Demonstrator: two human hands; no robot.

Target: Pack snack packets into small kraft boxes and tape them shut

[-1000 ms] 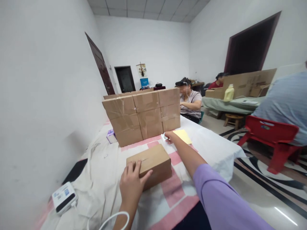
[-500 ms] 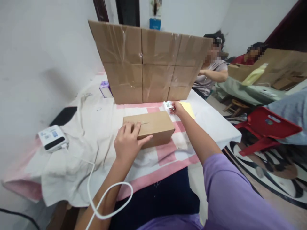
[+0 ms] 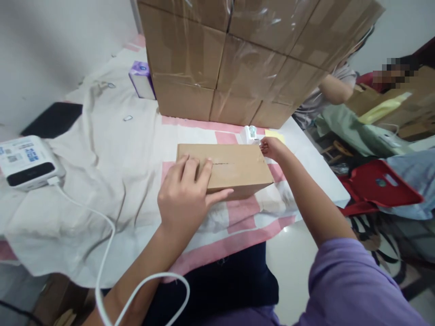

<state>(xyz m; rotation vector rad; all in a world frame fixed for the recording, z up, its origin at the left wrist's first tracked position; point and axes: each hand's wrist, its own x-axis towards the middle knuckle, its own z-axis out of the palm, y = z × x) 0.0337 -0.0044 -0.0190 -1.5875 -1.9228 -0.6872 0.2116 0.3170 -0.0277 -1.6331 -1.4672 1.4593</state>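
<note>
A small brown cardboard box [image 3: 234, 167] lies on the cloth-covered table [image 3: 112, 149] in front of me. My left hand [image 3: 185, 199] rests on its near left end, fingers spread flat over the top and thumb along the front side. My right hand [image 3: 272, 148] reaches past the box's far right corner, fingers pinched at a small white device [image 3: 249, 134] lying on the table. A yellow paper [image 3: 276, 135] lies just beyond that hand.
A wall of stacked taped cardboard boxes [image 3: 244, 54] stands across the back of the table. A purple tissue pack [image 3: 141, 79] sits at its left. A white gadget [image 3: 27, 160] with a white cable [image 3: 105, 253] lies at the left. Other people and a red chair [image 3: 377, 188] are on the right.
The view has tilted down and moved closer to the table. My left hand stays on the box; my right hand stays at the white device near the box's far right corner.
</note>
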